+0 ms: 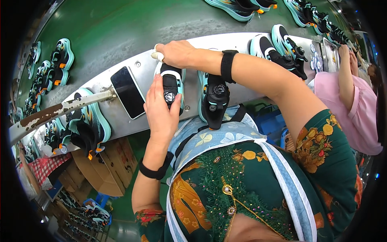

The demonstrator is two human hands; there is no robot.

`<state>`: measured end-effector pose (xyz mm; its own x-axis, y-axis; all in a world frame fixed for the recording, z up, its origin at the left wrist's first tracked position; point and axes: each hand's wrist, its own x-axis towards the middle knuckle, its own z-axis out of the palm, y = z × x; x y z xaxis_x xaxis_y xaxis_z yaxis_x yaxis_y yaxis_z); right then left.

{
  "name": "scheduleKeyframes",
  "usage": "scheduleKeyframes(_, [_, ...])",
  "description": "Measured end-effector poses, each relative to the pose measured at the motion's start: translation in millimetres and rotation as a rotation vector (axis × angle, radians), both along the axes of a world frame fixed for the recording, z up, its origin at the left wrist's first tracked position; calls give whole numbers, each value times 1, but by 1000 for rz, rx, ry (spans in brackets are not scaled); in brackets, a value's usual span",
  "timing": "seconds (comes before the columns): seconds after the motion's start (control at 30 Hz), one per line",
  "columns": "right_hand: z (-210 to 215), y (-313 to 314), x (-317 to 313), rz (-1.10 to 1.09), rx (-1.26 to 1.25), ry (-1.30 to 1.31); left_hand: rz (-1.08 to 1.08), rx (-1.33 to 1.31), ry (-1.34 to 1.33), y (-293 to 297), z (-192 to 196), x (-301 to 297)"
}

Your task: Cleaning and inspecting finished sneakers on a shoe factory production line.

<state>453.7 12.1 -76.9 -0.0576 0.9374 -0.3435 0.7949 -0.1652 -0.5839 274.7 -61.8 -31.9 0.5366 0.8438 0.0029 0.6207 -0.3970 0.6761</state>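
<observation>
My left hand (162, 108) holds a black sneaker (171, 79) with a pale turquoise sole, its fingers along one side and its thumb near the round dial on top. At the shoe's far, toe end my right hand (176, 54) is closed against it. White coverings sit on some right fingertips, and the rest of those fingers are partly hidden. Just right of this shoe lies a second black sneaker (216, 94) with a dial and a turquoise sole, touched by neither hand. Both shoes rest on a narrow metal ledge (137, 65).
A phone (127, 92) lies on the ledge, beside a chipped metal bar (64, 105). More sneakers (278, 50) stand to the right, others (90, 121) to the left. Beyond runs a green belt (133, 28) carrying shoes. A co-worker in a pink top (342, 109) is at right; cardboard boxes (105, 169) stand below left.
</observation>
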Motion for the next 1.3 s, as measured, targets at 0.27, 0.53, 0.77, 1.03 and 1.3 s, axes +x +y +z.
scheduleKeyframes(0.27, [-10, 8, -1, 70, 99, -89, -107, -162, 38, 7, 8, -16])
scheduleKeyframes(0.53, [50, -35, 38, 247, 138, 242, 118, -143, 73, -24, 17, -18])
scheduleKeyframes(0.77, [65, -82, -12, 354, 217, 457, 173, -64, 85, -24, -7, -18])
scheduleKeyframes(1.03, [71, -96, -18, 197, 154, 440, 166, 93, -9, -31, 7, -22])
scheduleKeyframes(1.3, [108, -151, 81, -10, -83, 76, -278, 206, 96, -66, 44, -55])
